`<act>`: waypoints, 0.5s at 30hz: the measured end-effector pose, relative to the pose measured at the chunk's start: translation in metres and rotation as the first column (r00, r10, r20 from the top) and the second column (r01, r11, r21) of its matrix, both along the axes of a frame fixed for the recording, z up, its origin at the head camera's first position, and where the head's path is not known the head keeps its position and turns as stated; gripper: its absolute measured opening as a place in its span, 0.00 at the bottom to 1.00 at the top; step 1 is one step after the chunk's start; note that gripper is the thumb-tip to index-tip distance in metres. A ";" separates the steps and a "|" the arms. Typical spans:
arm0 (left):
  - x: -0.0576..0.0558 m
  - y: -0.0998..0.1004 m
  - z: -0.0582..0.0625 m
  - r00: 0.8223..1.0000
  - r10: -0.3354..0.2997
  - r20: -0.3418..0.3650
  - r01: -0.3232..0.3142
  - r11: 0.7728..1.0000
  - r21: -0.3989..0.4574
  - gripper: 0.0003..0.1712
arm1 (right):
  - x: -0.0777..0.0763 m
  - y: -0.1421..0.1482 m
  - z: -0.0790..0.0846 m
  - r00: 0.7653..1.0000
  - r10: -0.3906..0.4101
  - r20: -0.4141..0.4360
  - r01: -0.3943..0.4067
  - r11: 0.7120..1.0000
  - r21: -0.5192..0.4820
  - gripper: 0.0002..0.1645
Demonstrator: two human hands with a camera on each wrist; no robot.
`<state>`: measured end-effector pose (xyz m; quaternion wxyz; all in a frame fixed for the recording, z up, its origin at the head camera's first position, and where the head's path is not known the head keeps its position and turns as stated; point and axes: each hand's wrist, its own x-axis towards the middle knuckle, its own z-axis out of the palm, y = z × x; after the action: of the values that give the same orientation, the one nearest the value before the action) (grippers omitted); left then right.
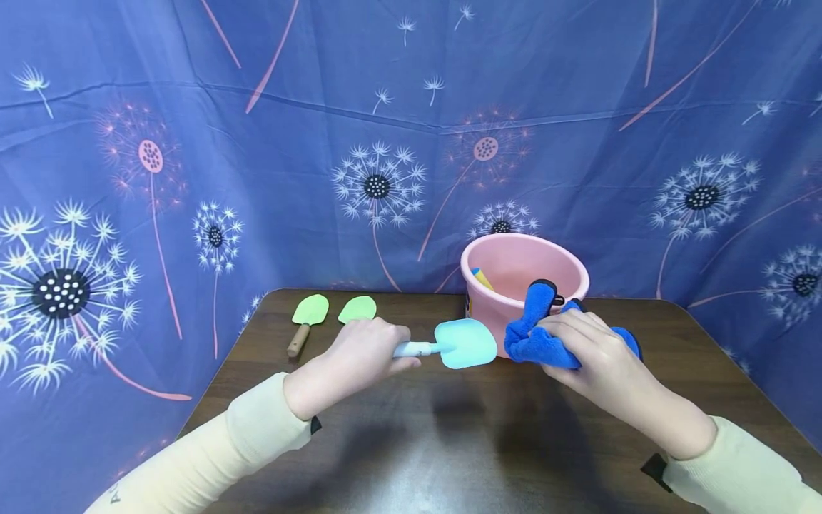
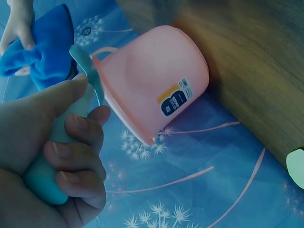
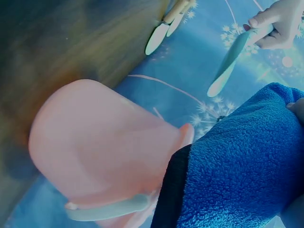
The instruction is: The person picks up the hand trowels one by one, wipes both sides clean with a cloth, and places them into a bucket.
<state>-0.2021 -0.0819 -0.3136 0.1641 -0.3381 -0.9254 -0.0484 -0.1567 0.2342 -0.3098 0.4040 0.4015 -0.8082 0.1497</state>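
My left hand (image 1: 366, 350) grips the white handle of a light blue toy shovel (image 1: 465, 344), fingers curled round it in the left wrist view. The shovel's blade points right, in front of a pink bucket (image 1: 489, 314). In my right hand (image 1: 600, 360) is a bunched blue plush cloth (image 1: 539, 339) with black edging (image 3: 173, 185), held up at the bucket's front right. Part of the bucket's rim and wall is hidden behind the cloth. The right fingers are mostly out of sight in the right wrist view, behind the cloth.
Two green shovels lie at the table's back left: one (image 1: 311, 310) shows a wooden handle, the other (image 1: 357, 308) is partly behind my left hand. A yellow and blue object (image 1: 481, 278) leans inside the bucket. A blue dandelion-print curtain (image 1: 289, 178) hangs behind the brown table (image 1: 411, 457).
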 end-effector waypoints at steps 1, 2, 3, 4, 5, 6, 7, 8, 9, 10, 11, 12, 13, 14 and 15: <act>0.000 0.001 0.000 1.000 -0.006 -0.003 0.006 1.000 -0.007 0.24 | 0.000 -0.001 0.002 1.000 0.008 0.001 -0.008 1.000 0.005 0.34; 0.000 0.002 -0.001 1.000 -0.014 -0.003 0.014 1.000 -0.010 0.23 | 0.000 -0.003 0.004 1.000 0.015 0.000 -0.015 1.000 0.013 0.34; 0.001 0.003 -0.001 1.000 -0.022 -0.003 0.022 1.000 -0.012 0.23 | 0.000 -0.005 0.006 1.000 0.026 -0.005 -0.026 0.999 0.021 0.33; 0.001 0.004 -0.001 1.000 -0.029 0.002 0.029 0.999 -0.012 0.23 | 0.000 -0.006 0.008 0.999 0.037 -0.010 -0.037 0.999 0.028 0.33; 0.001 0.005 -0.002 0.999 -0.038 0.003 0.038 0.999 -0.010 0.23 | 0.000 -0.008 0.010 0.999 0.044 -0.007 -0.044 0.998 0.038 0.33; 0.001 0.006 -0.002 0.999 -0.047 0.005 0.047 0.999 -0.008 0.24 | 0.000 -0.010 0.012 0.998 0.053 -0.015 -0.052 0.998 0.047 0.32; 0.000 0.007 -0.003 0.998 -0.059 0.010 0.059 0.998 -0.006 0.24 | -0.001 -0.012 0.013 0.997 0.066 -0.029 -0.064 0.996 0.054 0.32; 0.000 0.008 -0.003 0.997 -0.070 0.015 0.070 0.998 -0.004 0.24 | -0.001 -0.013 0.014 0.997 0.072 -0.034 -0.070 0.996 0.062 0.32; 0.000 0.010 -0.002 0.997 -0.078 0.017 0.078 0.997 -0.005 0.24 | -0.001 -0.014 0.016 0.997 0.074 -0.029 -0.072 0.995 0.070 0.32; 0.000 0.011 -0.002 0.996 -0.085 0.019 0.085 0.996 -0.007 0.24 | -0.001 -0.015 0.016 0.997 0.076 -0.033 -0.073 0.995 0.075 0.32; 0.000 0.013 -0.002 0.996 -0.092 0.019 0.093 0.996 -0.010 0.24 | -0.001 -0.016 0.017 0.997 0.076 -0.031 -0.073 0.994 0.081 0.32; 0.000 0.014 -0.002 0.995 -0.098 0.024 0.098 0.995 -0.015 0.24 | -0.002 -0.017 0.018 0.996 0.079 -0.037 -0.076 0.993 0.088 0.32; 0.000 0.016 -0.002 0.994 -0.103 0.029 0.104 0.994 -0.019 0.23 | -0.001 -0.018 0.019 0.997 0.074 -0.022 -0.072 0.993 0.097 0.33; 0.000 0.017 -0.002 0.993 -0.109 0.033 0.110 0.994 -0.021 0.23 | -0.001 -0.019 0.019 0.997 0.072 -0.009 -0.071 0.992 0.105 0.33; 0.000 0.019 -0.002 0.993 -0.114 0.036 0.115 0.993 -0.023 0.22 | 0.000 -0.020 0.020 0.997 0.071 0.001 -0.070 0.991 0.113 0.33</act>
<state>-0.2023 -0.0629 -0.3159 0.1408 -0.3916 -0.9078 -0.0520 -0.1570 0.2142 -0.2899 0.3761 0.4523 -0.8001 0.1172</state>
